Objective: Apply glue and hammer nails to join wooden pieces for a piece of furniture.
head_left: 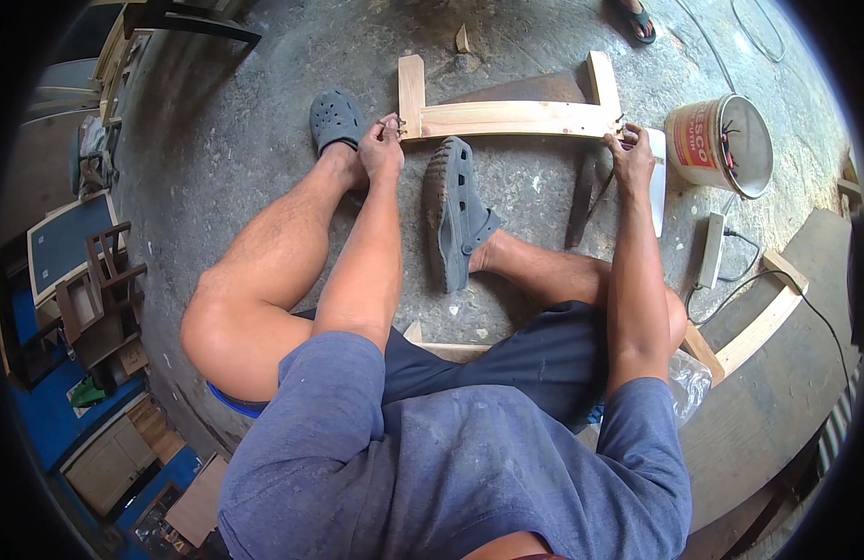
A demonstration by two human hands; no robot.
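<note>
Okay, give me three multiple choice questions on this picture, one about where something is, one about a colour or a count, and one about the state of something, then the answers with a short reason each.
1. Where does the bucket lie?
A. To the right of the wooden frame
B. Between the person's knees
C. On top of the frame

2. What colour are the clogs on the person's feet?
A. White
B. Dark grey
C. Yellow

3. How do the left hand and right hand stand to the frame?
A. Both rest on the thighs
B. Only one touches it
C. Each is at one end of the crosspiece

Answers:
1 A, the bucket lies tipped on its side on the concrete floor past the frame's right end.
2 B, both clogs show dark grey.
3 C, the left hand is at the left joint and the right hand at the right one.
</note>
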